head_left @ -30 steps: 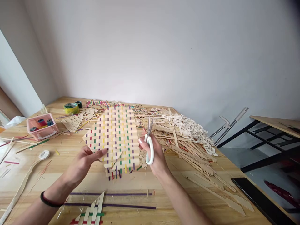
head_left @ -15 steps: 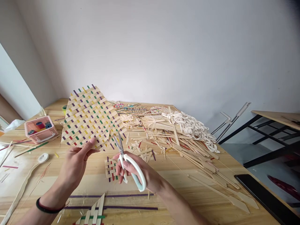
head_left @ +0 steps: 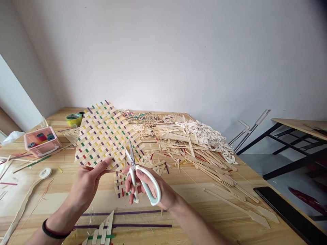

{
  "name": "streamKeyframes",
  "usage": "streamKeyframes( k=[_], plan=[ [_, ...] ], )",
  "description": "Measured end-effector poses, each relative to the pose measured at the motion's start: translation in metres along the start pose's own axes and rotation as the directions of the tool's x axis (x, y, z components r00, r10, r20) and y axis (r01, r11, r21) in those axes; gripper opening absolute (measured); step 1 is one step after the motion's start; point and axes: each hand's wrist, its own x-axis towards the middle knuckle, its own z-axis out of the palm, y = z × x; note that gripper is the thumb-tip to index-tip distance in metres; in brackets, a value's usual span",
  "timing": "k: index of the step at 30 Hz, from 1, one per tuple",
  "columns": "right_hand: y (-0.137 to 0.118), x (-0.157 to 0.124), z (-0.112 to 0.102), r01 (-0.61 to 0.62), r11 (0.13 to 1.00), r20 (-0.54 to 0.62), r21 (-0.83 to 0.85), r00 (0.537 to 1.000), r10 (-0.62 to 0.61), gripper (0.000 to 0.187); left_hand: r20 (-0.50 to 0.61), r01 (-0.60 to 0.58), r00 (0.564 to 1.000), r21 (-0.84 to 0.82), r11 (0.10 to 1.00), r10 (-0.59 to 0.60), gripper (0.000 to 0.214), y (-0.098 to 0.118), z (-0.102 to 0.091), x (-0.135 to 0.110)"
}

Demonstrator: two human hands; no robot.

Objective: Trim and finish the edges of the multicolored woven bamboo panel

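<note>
The woven mat (head_left: 104, 136) is sitting lower and further right than half a second ago, its bottom edge now meeting the scissors (head_left: 139, 177). The left hand (head_left: 88, 185) is pinching that one mat above the table (head_left: 230, 217), thumb in front, fingers hidden behind. The right hand (head_left: 155, 192) is curling closed through the handles of the single pair of scissors, blades pointing up. One small woven offcut (head_left: 120, 183) is lying beneath. Two purple strips (head_left: 122, 219) are lying nearer. The heap of loose strips (head_left: 184, 143) is too tangled to count; another woven piece (head_left: 99, 233) is getting cut off below.
</note>
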Motion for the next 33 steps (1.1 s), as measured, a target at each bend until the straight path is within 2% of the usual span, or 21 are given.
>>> streamKeyframes(
  k=[5, 9, 14, 22, 33],
  plan=[
    [0.007, 0.002, -0.001, -0.006, 1.000, -0.017, -0.016, 1.000, 0.006, 0.050, 0.012, -0.015, 1.000, 0.005, 1.000, 0.015, 0.044, 0.004, 0.004, -0.002],
    [0.012, 0.004, -0.003, 0.005, 0.999, -0.032, -0.038, 0.999, -0.006, 0.048, 0.010, -0.031, 1.000, 0.074, 0.997, 0.030, 0.040, 0.003, 0.001, -0.001],
    [0.013, 0.005, -0.006, -0.010, 0.998, -0.045, -0.064, 0.999, 0.007, 0.050, 0.023, 0.006, 1.000, 0.164, 0.986, -0.010, 0.037, 0.000, -0.004, 0.000],
    [0.009, 0.004, -0.001, -0.050, 0.991, -0.090, -0.121, 0.995, 0.039, 0.058, 0.037, -0.037, 0.999, 0.162, 0.986, 0.032, 0.030, 0.003, -0.003, 0.001],
    [0.010, 0.003, 0.000, -0.009, 0.984, -0.091, -0.178, 0.996, -0.007, 0.051, 0.010, 0.005, 1.000, 0.186, 0.983, -0.007, 0.033, 0.003, -0.006, 0.002]
  ],
)
